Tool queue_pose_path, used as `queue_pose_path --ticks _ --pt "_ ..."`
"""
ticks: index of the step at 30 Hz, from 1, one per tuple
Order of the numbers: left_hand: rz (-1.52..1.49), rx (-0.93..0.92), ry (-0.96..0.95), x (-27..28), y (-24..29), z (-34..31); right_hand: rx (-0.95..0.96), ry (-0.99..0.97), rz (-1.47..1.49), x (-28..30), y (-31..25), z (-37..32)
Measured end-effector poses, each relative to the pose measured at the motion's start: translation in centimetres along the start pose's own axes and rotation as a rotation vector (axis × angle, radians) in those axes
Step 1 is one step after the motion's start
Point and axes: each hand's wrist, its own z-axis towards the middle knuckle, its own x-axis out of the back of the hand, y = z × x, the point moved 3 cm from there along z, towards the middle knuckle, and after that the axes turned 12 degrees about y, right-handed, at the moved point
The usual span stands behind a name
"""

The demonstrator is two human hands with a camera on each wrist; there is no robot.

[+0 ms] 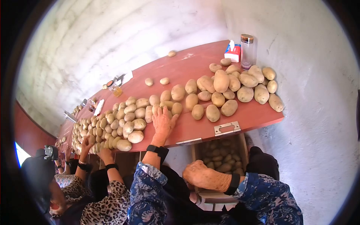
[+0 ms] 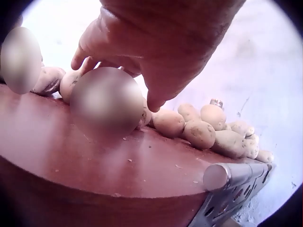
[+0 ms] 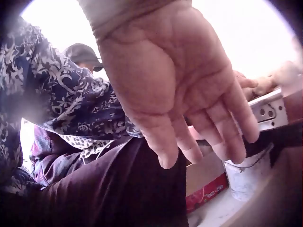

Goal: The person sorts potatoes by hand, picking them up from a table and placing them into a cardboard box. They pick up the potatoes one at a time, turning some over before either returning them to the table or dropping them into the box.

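My left hand [image 1: 163, 122] reaches over the red table with spread fingers, its fingertips at a few potatoes [image 1: 177, 108] on the right end of a dense row. In the left wrist view, the fingers of that hand [image 2: 156, 52] arch over a potato [image 2: 70, 85] behind a large blurred round shape. My right hand [image 1: 200, 175] hangs below the table edge, beside a box [image 1: 243, 148] of potatoes. Seen from the right wrist, this hand [image 3: 175, 90] shows its palm, fingers loosely extended and holding nothing.
Potatoes [image 1: 245, 93] are heaped at the table's right end near a glass bottle [image 1: 247, 52] and a tissue pack [image 1: 232, 52]. A metal hinge [image 1: 227, 128] lies at the front edge. Another person's hands [image 1: 106, 154] work at the left. A white bucket [image 3: 246, 175] stands below.
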Motion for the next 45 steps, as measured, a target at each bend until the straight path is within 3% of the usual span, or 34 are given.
queue_pose_path --ticks 7,9,13,15,21,24,28,30,33,36,39,43,45 --pt "-0.057 -0.058 0.032 -0.6 0.3 0.9 -0.019 -0.068 -0.008 -0.8 0.0 0.4" --pt "-0.155 -0.074 0.008 -1.0 0.2 1.1 -0.028 0.041 -0.053 -0.9 -0.1 0.2" --pt "-0.066 -0.064 -0.017 -1.7 0.6 -0.1 -0.016 0.051 -0.074 -0.7 -0.4 0.2" --pt "0.012 -0.145 0.074 -2.3 0.5 -0.5 -0.074 -0.122 -0.172 -1.5 -0.8 0.6" --pt "-0.031 -0.13 0.01 -2.4 0.1 -0.3 -0.058 -0.288 -0.065 -0.4 -0.2 0.9" --pt "0.067 -0.17 0.124 -1.6 0.9 -0.9 -0.088 -0.269 -0.078 -0.9 -0.3 0.9" --pt "0.114 -0.179 0.051 0.2 2.7 0.0 -0.092 -0.313 -0.068 -1.0 -0.3 1.0" --pt "0.081 -0.265 0.136 0.3 3.3 0.4 -0.076 -0.288 -0.088 -0.8 -0.4 1.0" --pt "0.002 -0.288 0.255 -0.7 4.0 1.0 -0.079 -0.349 -0.034 -0.6 -0.3 1.4" --pt "-0.015 -0.295 0.308 -0.8 4.2 1.2 -0.083 -0.291 -0.065 -0.8 -0.3 1.1" --pt "-0.056 -0.186 0.358 -0.9 3.8 1.8 -0.058 -0.21 -0.105 -0.6 -0.4 0.6" --pt "-0.122 -0.052 0.339 -0.6 4.3 2.2 -0.024 -0.196 -0.111 -0.3 -0.5 0.6" --pt "-0.065 -0.022 0.019 -0.7 4.7 2.2 -0.064 -0.244 -0.073 0.1 -0.4 0.8"
